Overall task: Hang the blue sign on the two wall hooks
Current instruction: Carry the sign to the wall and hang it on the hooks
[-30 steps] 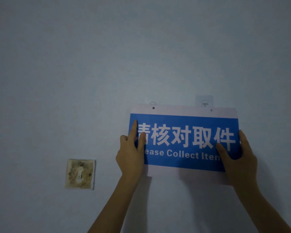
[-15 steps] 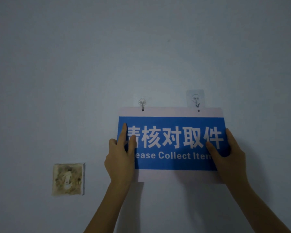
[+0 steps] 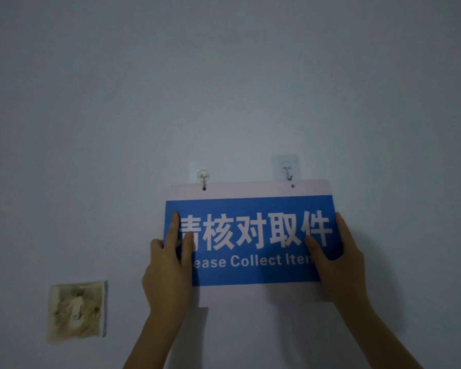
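The blue sign [image 3: 250,243], with white Chinese characters, English text and a pale border, lies flat against the wall. My left hand [image 3: 168,270] grips its left edge with fingers over the face. My right hand [image 3: 338,265] grips its right edge the same way. The left wall hook [image 3: 203,178] reaches down into the sign's left hole. The right wall hook [image 3: 288,171] on its clear pad ends just above the sign's right hole [image 3: 292,185], which shows as a free dark dot.
A stained, dirty light switch [image 3: 76,310] is mounted on the wall low to the left of the sign. The rest of the grey-blue wall is bare.
The sign has come down from covering the hooks, so both hooks now show above its top edge. The left hole now sits at the left hook. Both hands kept their grip.
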Available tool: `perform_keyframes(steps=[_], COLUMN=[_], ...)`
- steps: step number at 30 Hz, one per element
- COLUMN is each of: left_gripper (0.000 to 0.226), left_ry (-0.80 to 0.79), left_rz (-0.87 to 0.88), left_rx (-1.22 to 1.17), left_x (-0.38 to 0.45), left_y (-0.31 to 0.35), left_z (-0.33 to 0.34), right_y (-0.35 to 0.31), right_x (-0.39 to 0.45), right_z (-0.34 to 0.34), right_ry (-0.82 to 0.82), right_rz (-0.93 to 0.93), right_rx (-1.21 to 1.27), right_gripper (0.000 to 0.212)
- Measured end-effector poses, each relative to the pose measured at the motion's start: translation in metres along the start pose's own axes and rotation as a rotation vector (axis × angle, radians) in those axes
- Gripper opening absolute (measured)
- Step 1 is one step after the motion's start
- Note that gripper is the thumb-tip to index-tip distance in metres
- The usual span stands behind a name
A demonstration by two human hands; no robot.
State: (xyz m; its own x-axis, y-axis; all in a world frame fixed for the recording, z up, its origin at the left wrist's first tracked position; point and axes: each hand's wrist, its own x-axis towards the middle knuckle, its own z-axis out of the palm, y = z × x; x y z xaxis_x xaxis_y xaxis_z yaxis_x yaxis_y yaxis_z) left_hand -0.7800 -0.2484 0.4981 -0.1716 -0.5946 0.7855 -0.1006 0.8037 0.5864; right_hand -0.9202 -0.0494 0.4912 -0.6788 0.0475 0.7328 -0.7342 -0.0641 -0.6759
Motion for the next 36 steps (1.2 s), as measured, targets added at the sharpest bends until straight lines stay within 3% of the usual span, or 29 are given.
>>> perform_keyframes(steps=[15,36], left_gripper=[0.056,0.057], left_ry=[0.001,0.006], left_rz=[0.042,0.045], left_rx=[0.071,0.213], left_x=[-0.012,-0.01], left_y=[0.006,0.004], left_z=[0.008,0.001], right_y=[-0.007,0.014], right_x=[0.033,0.024], right_z=[-0.01,0.007], right_ry=[-0.042,-0.048], right_rz=[-0.101,-0.053], right_rx=[-0.165,-0.087], right_gripper=[0.076,0.073])
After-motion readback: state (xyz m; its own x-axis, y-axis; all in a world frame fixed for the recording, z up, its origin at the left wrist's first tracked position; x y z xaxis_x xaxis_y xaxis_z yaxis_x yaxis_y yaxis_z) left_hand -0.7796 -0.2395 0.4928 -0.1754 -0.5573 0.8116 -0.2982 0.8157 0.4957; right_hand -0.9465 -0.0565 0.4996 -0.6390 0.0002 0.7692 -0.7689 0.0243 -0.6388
